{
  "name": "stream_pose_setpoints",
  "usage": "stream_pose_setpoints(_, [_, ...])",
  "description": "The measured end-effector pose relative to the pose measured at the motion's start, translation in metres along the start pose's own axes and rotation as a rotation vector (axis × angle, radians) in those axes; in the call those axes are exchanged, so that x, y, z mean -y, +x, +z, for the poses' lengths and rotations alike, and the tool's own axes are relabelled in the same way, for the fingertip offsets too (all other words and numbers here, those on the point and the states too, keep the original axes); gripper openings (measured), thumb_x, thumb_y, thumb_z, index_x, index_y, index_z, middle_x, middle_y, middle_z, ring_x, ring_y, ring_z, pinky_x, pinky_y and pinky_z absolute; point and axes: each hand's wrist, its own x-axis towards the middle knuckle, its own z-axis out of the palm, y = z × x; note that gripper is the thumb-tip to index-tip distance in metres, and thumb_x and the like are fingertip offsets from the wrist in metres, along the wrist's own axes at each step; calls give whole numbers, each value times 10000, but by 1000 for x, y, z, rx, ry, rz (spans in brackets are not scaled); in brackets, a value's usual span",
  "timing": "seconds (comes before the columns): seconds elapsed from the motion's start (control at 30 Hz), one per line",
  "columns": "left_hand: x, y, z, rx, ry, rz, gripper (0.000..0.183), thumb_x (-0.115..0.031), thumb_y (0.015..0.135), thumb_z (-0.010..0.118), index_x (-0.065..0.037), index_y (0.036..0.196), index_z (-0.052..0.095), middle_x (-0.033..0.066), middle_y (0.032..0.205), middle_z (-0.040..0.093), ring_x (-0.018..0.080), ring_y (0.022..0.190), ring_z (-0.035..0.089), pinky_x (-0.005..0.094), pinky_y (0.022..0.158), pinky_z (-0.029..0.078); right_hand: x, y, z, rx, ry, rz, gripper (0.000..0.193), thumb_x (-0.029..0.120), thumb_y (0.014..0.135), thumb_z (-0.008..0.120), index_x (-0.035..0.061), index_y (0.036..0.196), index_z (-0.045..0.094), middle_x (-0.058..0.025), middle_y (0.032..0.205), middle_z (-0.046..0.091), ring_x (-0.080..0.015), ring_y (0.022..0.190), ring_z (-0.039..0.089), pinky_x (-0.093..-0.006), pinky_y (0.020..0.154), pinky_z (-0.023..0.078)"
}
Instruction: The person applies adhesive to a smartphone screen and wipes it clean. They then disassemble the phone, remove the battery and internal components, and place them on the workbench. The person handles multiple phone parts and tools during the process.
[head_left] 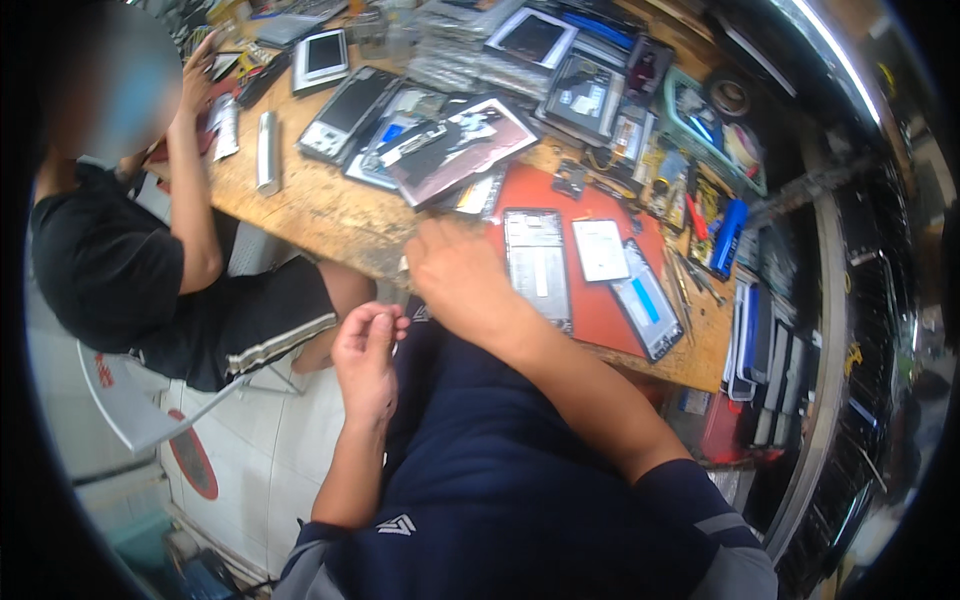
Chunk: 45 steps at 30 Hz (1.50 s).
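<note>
My left hand (pixel 368 348) is raised in front of the table's near edge, its fingers curled in and the thumb pressed against them. Whatever it may pinch is too small to make out. Over the table edge, my right hand (pixel 455 262) shows its back with the fingers bent; a small pale bit peeks out beside them, and I cannot tell what it is. Just beyond that hand lies a pinkish tablet panel (pixel 490 150) on a pile of tablet parts. Right of it, on a red mat (pixel 600 325), are an opened tablet frame (pixel 537 258), a white battery-like slab (pixel 600 250) and a dark tablet housing (pixel 648 305).
Stacked tablets (pixel 585 92) cover the wooden table's (pixel 340 225) back. A green basket (pixel 690 95), screwdrivers (pixel 683 285) and a blue tool (pixel 730 240) sit to the right. A silver cylinder (pixel 267 155) stands at left. Another person (pixel 120 260) sits there on a chair (pixel 140 405).
</note>
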Motion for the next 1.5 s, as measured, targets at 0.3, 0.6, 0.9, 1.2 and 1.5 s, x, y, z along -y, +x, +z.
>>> stream_pose_setpoints(0.3, [16,-7,-20,70,-45,163,132,-143,1093,685,-36,1163,651,72,1157,722,148,1031,696,311,920,563,49,-39,-6,-57,531,118,143,118,932,709,12,1008,650,-166,952,625,-358,881,690,-471,739,555])
stream_pose_setpoints(0.6, [90,83,-115,-245,204,7,305,-50,1060,689,-14,1341,579,58,999,675,152,843,638,277,799,537,37,-126,-57,-182,489,236,161,106,927,784,29,1059,732,-103,896,662,-305,779,675,-416,688,546])
stream_pose_setpoints(0.9, [98,338,-180,-13,1153,382,420,-95,1041,663,49,1424,569,188,1394,656,320,1255,628,435,1107,478,-36,-181,-98,-249,-254,559,164,104,892,777,38,1037,739,-96,860,656,-298,871,653,-429,791,490])
stream_pose_setpoints(1.2, [53,337,-126,187,1622,404,418,-107,1042,663,51,1419,577,190,1391,657,327,1255,629,444,1111,474,-61,-146,-92,-393,-230,650,319,240,888,829,31,1097,709,-132,964,697,-327,931,684,-460,849,524])
stream_pose_setpoints(1.5, [33,296,-143,315,1786,684,417,-119,1043,663,54,1414,585,193,1388,659,334,1255,630,453,1115,469,-83,-131,-85,-391,252,866,225,173,964,753,-35,1031,697,-234,946,740,-411,845,738,-466,759,578])
